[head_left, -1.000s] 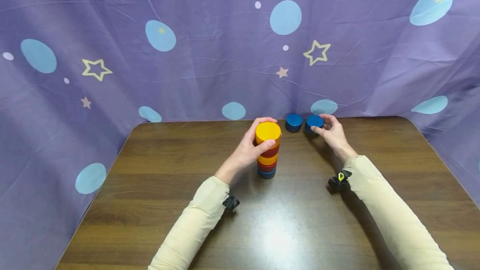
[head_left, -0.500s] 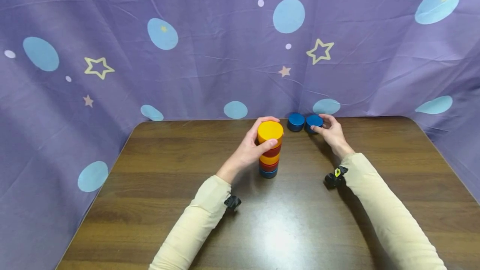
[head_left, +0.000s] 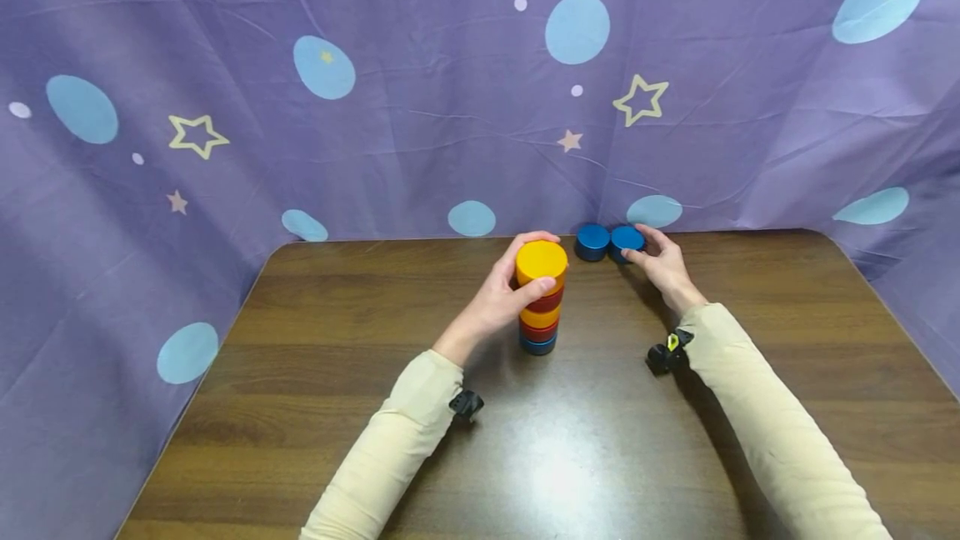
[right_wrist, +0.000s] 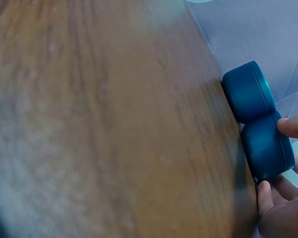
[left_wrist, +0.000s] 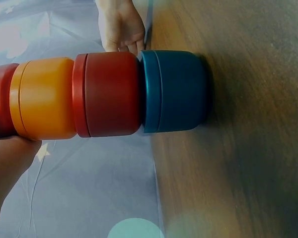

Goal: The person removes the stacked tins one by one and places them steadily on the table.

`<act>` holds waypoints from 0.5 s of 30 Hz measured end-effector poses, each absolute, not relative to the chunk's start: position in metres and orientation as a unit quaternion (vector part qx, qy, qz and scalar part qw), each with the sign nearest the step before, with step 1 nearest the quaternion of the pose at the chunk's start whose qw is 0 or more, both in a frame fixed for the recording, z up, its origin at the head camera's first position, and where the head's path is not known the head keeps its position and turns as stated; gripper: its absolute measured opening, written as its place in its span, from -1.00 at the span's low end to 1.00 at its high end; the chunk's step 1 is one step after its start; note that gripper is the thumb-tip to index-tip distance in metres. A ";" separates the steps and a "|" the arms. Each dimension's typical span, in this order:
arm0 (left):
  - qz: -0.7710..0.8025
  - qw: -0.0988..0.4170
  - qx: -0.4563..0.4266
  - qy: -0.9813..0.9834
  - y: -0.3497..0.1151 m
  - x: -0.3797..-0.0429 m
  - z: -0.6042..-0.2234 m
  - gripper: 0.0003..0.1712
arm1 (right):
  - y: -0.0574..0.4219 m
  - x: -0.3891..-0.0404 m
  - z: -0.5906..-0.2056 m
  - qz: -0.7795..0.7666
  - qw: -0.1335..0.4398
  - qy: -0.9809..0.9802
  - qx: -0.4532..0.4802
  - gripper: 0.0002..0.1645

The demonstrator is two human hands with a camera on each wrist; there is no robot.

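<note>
Now left fingers (head_left: 534, 237) grip stacked canisters (head_left: 547, 304), contents hidden.

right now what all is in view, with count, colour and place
Stacked containers: five, yellow, red, yellow, red, blue from top down, upright on the table
Loose containers: two, blue, side by side, table's far edge
Table: one, brown, under the containers
Curtain: one, purple with spots and stars, behind the table
Wrist devices: two, black, at the wrists
Sleeves: two, cream, both arms
Left hand: one, bare, gripping the stacked containers near the top
Right hand: one, bare, pinching the right loose container
</note>
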State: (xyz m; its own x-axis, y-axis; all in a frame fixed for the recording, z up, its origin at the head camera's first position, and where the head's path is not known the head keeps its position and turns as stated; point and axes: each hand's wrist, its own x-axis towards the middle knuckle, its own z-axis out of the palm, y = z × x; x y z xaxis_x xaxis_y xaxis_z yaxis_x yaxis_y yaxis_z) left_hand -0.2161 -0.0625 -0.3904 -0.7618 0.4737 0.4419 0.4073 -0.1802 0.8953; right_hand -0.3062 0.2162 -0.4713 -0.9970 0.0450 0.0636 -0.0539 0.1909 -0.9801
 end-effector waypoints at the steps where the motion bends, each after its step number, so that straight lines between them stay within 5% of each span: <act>1: 0.686 0.024 0.344 0.640 -0.062 -0.216 -0.390 -0.22 | 0.216 -0.306 -0.471 0.635 0.037 -0.772 0.003 -0.25; 15: 0.690 0.032 0.344 0.636 -0.062 -0.216 -0.391 -0.12 | 0.222 -0.302 -0.468 0.644 0.023 -0.764 0.016 -0.14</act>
State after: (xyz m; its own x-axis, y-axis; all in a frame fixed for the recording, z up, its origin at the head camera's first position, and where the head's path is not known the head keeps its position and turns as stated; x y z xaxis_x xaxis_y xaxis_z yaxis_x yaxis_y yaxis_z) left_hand -0.2164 -0.0622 -0.3907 -0.7611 0.4813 0.4349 0.3938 -0.1899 0.8993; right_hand -0.3016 0.2224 -0.4683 -0.9984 0.0047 0.0563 -0.0547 0.1695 -0.9840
